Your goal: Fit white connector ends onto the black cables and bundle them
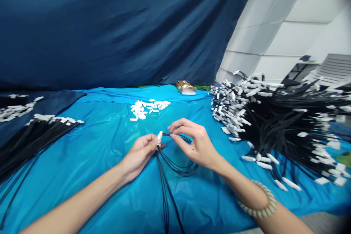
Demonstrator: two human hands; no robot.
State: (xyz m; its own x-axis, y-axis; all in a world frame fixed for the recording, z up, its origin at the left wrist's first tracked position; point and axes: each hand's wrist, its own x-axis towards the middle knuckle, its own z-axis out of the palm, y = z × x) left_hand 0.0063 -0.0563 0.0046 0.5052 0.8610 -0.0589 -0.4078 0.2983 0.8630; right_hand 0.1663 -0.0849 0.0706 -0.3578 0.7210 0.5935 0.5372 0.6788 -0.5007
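Note:
Between thumb and fingers, my left hand [142, 152] pinches a small white plastic connector [159, 137] upright. Thin black wires [179, 171] run from it, some looping out to the right and others hanging down toward the front edge. Close by on the right, my right hand [193, 140] has its thumb and fingertips closed on the black wires just beside the connector. The fingertips cover the exact spot where they grip. A beaded coil band circles the right wrist.
Loose white connectors [145, 109] lie on the blue cloth [109, 146] ahead. A big heap of black wire harnesses [274, 117] with white ends fills the right side. More bundled harnesses [41, 135] lie at left. A small box [186, 87] stands at the back before a dark curtain [109, 25].

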